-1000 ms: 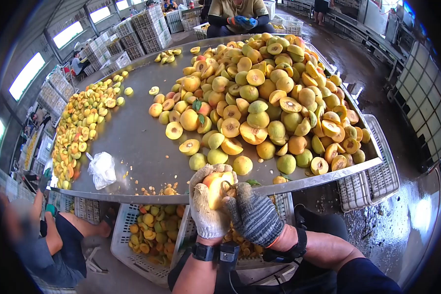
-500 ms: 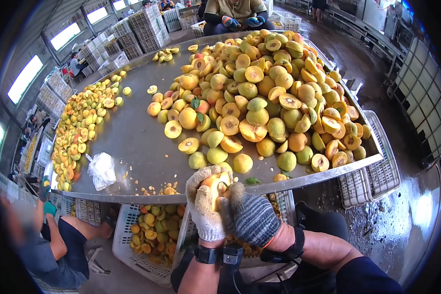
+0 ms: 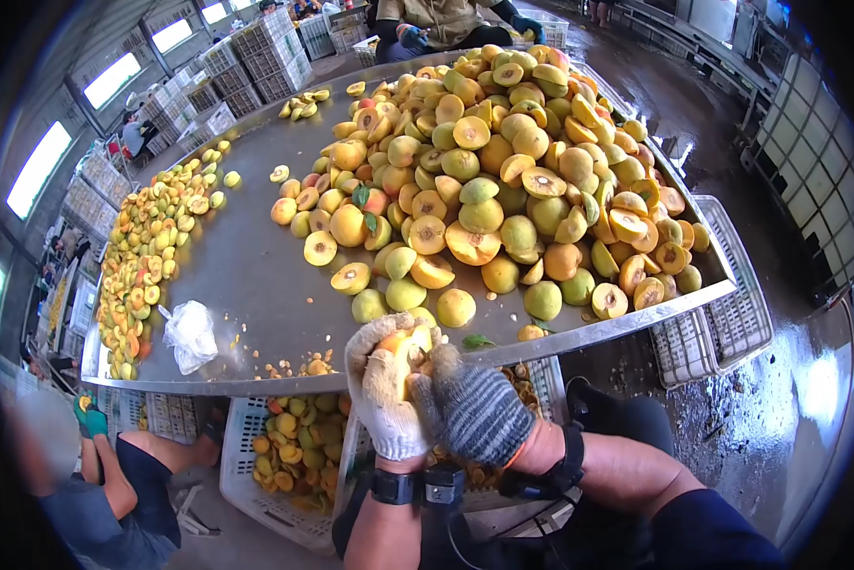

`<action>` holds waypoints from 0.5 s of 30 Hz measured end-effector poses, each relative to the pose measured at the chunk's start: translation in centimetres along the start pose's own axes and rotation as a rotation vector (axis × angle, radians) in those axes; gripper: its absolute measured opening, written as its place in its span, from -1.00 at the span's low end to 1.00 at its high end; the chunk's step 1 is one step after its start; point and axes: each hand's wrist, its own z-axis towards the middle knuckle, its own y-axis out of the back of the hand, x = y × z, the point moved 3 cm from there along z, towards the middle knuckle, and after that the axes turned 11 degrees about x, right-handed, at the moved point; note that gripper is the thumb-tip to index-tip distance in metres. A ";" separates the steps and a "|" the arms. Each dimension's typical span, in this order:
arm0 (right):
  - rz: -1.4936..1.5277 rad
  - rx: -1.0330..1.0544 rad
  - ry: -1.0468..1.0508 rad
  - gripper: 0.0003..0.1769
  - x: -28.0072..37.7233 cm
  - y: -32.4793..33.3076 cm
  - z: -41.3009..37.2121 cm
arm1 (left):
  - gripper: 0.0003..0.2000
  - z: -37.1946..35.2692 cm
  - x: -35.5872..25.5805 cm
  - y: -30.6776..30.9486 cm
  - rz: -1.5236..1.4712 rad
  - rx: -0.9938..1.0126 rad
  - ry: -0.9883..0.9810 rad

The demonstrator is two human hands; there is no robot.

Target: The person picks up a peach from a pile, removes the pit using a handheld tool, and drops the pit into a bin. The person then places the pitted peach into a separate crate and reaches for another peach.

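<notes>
My left hand (image 3: 386, 385), in a cream work glove, is wrapped around a cut peach (image 3: 411, 350) just over the table's near edge. Its yellow flesh faces my other hand. My right hand (image 3: 479, 404), in a grey striped knit glove, is closed, with its fingers pressed against the cut side. Whatever those fingers hold is hidden. Past both hands, a big heap of halved and whole peaches (image 3: 481, 217) covers the right part of the metal table (image 3: 256, 237). Small scraps and pits (image 3: 318, 365) lie near the front edge, left of my hands.
Below the edge stands a white crate of peach pieces (image 3: 299, 442), with another partly behind my wrists. More peach pieces (image 3: 142, 256) line the table's left side near a crumpled plastic bag (image 3: 190, 335). People sit opposite and at left. White crates (image 3: 712, 332) stand at right.
The view has shifted slightly, and both my hands stay together at the peach. My right fingers have turned further over the cut side. The person opposite has moved their hands apart.
</notes>
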 end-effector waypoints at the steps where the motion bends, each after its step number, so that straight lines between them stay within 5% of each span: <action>1: -0.003 0.044 -0.014 -0.57 -0.2 0.2 0.1 | -0.64 -0.1 0.2 0.1 0.047 0.044 0.008; 4: 0.069 0.203 -0.042 -0.56 -0.7 1.1 0.3 | -0.60 0.3 -0.1 0.9 0.044 0.123 0.177; 10: 0.183 0.169 0.131 -0.57 -2.9 0.8 0.5 | -0.51 0.5 0.2 1.1 0.080 0.214 0.101; 15: 0.603 0.310 -0.012 -0.52 -3.5 3.2 0.3 | -0.43 1.1 0.1 0.4 0.066 0.330 0.101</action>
